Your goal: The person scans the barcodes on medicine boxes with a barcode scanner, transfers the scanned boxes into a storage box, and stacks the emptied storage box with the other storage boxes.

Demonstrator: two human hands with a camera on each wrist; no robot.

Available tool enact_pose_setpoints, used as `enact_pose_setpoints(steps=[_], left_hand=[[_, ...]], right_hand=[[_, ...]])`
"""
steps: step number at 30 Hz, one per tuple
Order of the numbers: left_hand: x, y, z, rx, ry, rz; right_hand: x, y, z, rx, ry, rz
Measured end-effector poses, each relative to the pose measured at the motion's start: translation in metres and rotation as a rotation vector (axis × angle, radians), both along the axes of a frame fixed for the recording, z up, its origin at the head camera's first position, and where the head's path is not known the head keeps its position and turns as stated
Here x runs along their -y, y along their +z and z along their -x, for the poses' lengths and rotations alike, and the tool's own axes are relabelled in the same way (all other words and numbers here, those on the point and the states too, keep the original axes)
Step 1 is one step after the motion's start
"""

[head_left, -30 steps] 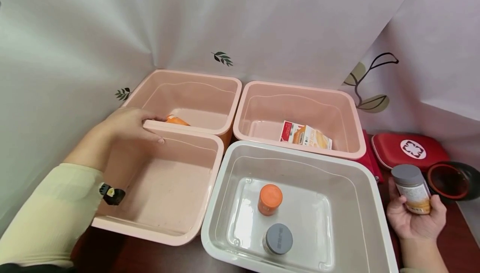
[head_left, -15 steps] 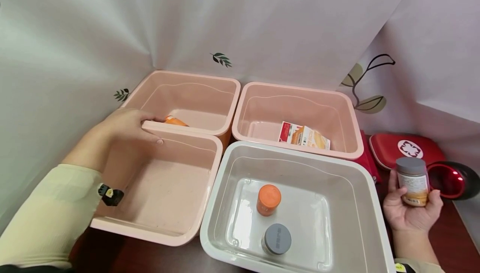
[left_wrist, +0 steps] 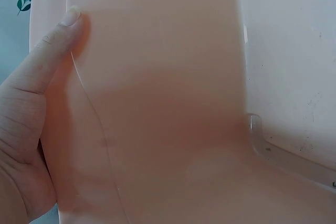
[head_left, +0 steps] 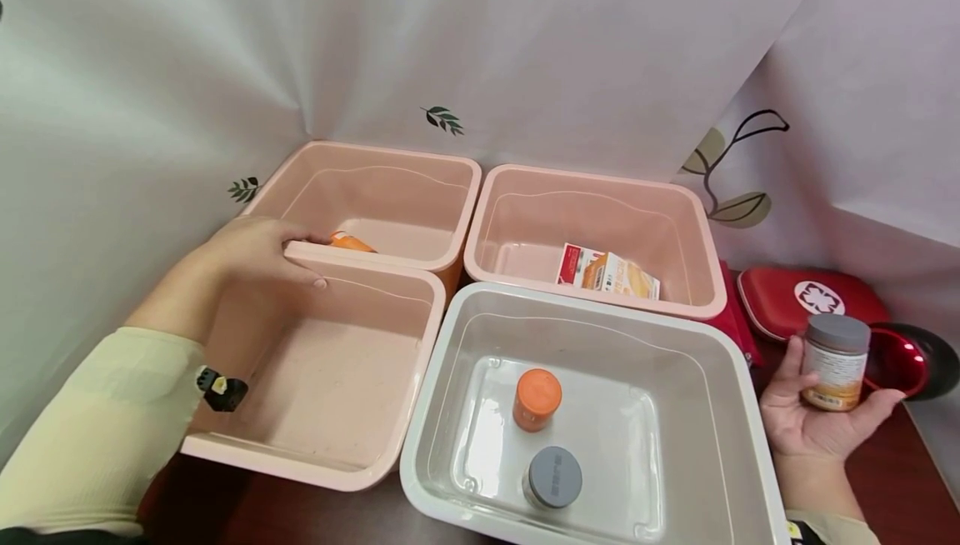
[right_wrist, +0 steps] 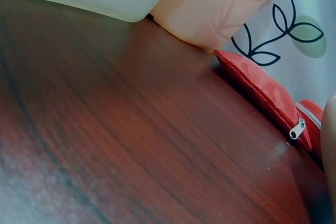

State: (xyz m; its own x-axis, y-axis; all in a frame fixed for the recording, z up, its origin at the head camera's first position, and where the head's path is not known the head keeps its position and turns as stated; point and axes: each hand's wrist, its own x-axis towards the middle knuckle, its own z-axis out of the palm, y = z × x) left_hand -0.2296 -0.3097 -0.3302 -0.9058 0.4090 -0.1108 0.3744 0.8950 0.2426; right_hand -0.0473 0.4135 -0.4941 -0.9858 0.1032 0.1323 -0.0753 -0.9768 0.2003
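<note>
My left hand [head_left: 255, 253] grips the back rim of the front-left pink bin [head_left: 352, 387]. In the left wrist view the thumb of my left hand [left_wrist: 31, 98] lies on the bin's inner wall; the fingers beyond the rim are mostly hidden. At the right, my right hand [head_left: 813, 420] holds a jar [head_left: 836, 362] upright, with a grey lid and an orange-and-white label. Behind the jar is a black, round-mouthed scanner-like device [head_left: 896, 362], glowing red. An orange-lidded jar [head_left: 537, 399] and a grey-lidded jar [head_left: 555, 476] stand in the grey bin [head_left: 693, 437].
Cartons [head_left: 611, 272] lie in the back-right pink bin [head_left: 592, 212]. Something orange [head_left: 351, 241] shows in the back-left pink bin [head_left: 390, 195]. A red first-aid case [head_left: 795, 295] and a red zip pouch [right_wrist: 262, 93] lie right of the bins on the dark wooden table [right_wrist: 131, 129].
The held jar has turned more upright and shifted slightly right and up before the device. Red lights have come on in the device. My left hand keeps its place.
</note>
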Motion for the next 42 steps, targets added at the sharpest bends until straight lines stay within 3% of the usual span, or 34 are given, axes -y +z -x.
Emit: enact_pose_setpoints(steps=[3,10,17,24,31,37,42], left_hand=[[0.001,0.001,-0.001,0.000,0.001,0.000],[0.004,0.002,-0.004,0.005,0.008,0.000],[0.006,0.000,-0.005,0.006,0.017,-0.006],[0.007,-0.001,-0.004,-0.003,0.008,-0.004],[0.000,0.001,0.000,-0.012,-0.005,-0.019],[-0.002,-0.002,0.000,-0.006,-0.005,-0.021],[-0.002,0.000,0.000,-0.010,-0.014,-0.023]], right_hand=[[-0.001,0.001,-0.002,0.059,0.004,0.007],[-0.001,0.002,0.001,0.091,-0.002,-0.009],[-0.002,0.000,0.001,0.162,0.044,-0.001],[0.007,0.008,-0.001,0.099,0.070,-0.024],[0.017,0.024,-0.004,-0.100,0.058,-0.042],[0.021,0.052,-0.002,-0.213,0.056,-0.082],[0.022,0.083,0.006,-0.182,0.005,-0.130]])
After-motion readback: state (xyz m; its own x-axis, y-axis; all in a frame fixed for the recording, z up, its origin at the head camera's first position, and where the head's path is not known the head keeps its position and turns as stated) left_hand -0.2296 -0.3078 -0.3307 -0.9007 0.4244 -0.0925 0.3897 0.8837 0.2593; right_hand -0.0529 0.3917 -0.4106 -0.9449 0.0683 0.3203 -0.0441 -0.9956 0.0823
